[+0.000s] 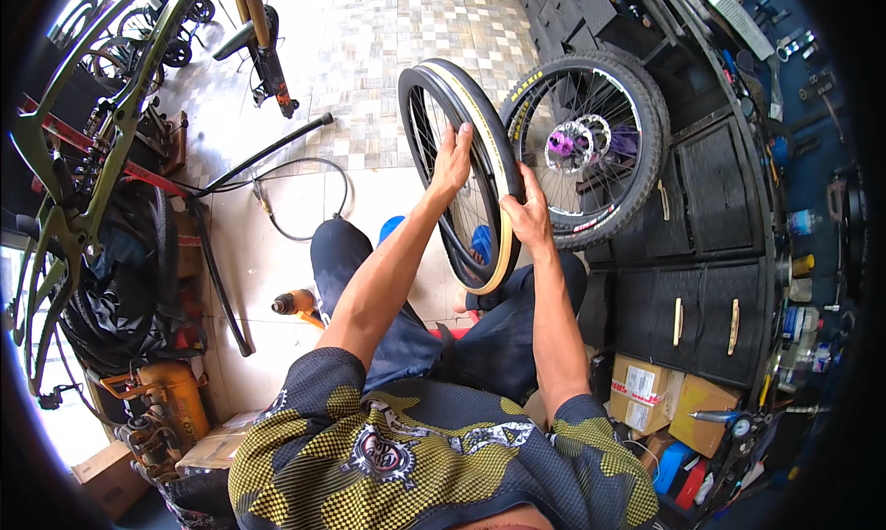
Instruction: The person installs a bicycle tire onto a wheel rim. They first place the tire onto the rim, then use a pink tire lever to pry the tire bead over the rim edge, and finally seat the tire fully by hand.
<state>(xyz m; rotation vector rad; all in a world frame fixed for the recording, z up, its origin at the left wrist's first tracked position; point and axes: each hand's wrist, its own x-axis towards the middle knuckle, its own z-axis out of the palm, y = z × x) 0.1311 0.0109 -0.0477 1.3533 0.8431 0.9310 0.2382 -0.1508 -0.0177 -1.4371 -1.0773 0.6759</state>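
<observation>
A black-spoked bicycle wheel [420,124] stands upright and tilted between my hands, over my knees. Along its right side runs a tire [499,230] with a black tread and tan sidewall. How far the tire sits on the rim, I cannot tell. My left hand [450,165] is on the wheel's left side, its fingers stretched up along the rim and its thumb hidden. Lower on the right, my right hand [529,214] grips the tire, thumb on the near side and fingers around the outer edge.
Beyond my right hand leans a knobby-tired wheel [637,174] with a purple hub, against black cabinets [711,188]. To the left are a green bike frame [69,174], a black stand leg [221,285] and an orange compressor [173,401]. Cardboard boxes [637,382] sit at lower right.
</observation>
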